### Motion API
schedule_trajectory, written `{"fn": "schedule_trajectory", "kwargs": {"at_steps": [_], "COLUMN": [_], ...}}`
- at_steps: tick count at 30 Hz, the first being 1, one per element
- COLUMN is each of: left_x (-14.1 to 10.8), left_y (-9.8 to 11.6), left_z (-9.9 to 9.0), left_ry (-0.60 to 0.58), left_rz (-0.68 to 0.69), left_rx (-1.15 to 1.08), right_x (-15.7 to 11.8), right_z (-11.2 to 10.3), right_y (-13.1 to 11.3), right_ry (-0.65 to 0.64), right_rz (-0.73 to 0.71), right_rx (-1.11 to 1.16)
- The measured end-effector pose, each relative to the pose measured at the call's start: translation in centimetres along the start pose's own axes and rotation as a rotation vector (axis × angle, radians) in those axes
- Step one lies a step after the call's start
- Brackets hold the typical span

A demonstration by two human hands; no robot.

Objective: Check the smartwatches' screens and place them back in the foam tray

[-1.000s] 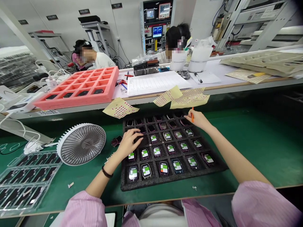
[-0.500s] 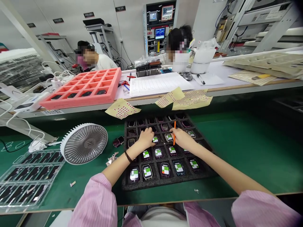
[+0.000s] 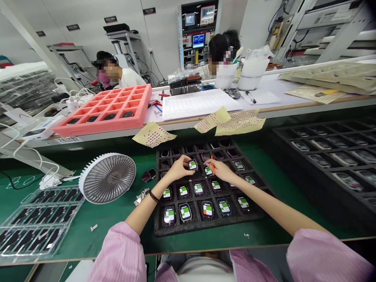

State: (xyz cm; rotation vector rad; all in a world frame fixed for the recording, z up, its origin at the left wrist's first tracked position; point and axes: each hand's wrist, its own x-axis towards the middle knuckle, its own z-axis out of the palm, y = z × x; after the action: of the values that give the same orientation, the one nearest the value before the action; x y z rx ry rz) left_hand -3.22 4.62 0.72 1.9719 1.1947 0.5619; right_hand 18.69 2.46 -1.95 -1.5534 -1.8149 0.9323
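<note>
A black foam tray holds rows of smartwatch bodies without straps, several with lit green-and-white screens. My left hand grips one smartwatch between thumb and fingers, its lit screen facing up, over the tray's middle rows. Close beside it, my right hand is closed around a thin orange stick, whose exact kind I cannot make out. The stick is over a lit watch in its compartment; whether it touches the screen is unclear.
A round fan stands left of the tray, near two loose watch cases and clear trays of black parts. At the right sits another black watch tray. The shelf holds a pink foam tray and paper; two people sit behind.
My left hand has taken hold of a smartwatch and raised it from the tray. The orange stick has shifted slightly left and tilted. A second black tray has appeared at the right.
</note>
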Motion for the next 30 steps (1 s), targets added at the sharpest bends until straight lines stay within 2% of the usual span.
{"fn": "schedule_trajectory", "kwargs": {"at_steps": [4, 6, 9, 11, 15, 20, 26, 30], "left_x": [-0.5, -0.9, -1.4, -1.7, -2.3, -2.9, -3.8, -4.0], "left_y": [0.4, 0.9, 1.6, 2.0, 2.6, 3.3, 4.2, 4.7], "left_z": [-0.8, -1.4, -2.0, -2.2, -2.1, -1.9, -2.2, -2.3], "left_ry": [0.005, 0.037, 0.035, 0.068, 0.131, 0.142, 0.121, 0.151], "left_rz": [-0.123, -0.124, -0.094, -0.070, -0.040, -0.038, -0.001, 0.008], "left_rx": [-0.652, -0.744, -0.737, -0.710, -0.638, -0.624, -0.618, -0.636], "right_x": [-0.2, -0.5, -0.7, -0.7, -0.8, -1.1, -2.0, -2.3], "right_z": [-0.6, -1.3, -2.4, -3.0, -3.2, -2.6, -3.0, -3.1], "right_y": [-1.3, -2.7, -4.9, -6.1, -6.8, -6.4, -7.1, -7.5], "right_ry": [-0.023, -0.038, -0.114, -0.164, -0.175, -0.093, -0.169, -0.193], "right_rz": [0.014, 0.011, -0.019, -0.059, -0.132, -0.100, -0.127, -0.163], "right_rx": [0.203, 0.354, 0.664, 0.734, 0.704, 0.631, 0.658, 0.636]}}
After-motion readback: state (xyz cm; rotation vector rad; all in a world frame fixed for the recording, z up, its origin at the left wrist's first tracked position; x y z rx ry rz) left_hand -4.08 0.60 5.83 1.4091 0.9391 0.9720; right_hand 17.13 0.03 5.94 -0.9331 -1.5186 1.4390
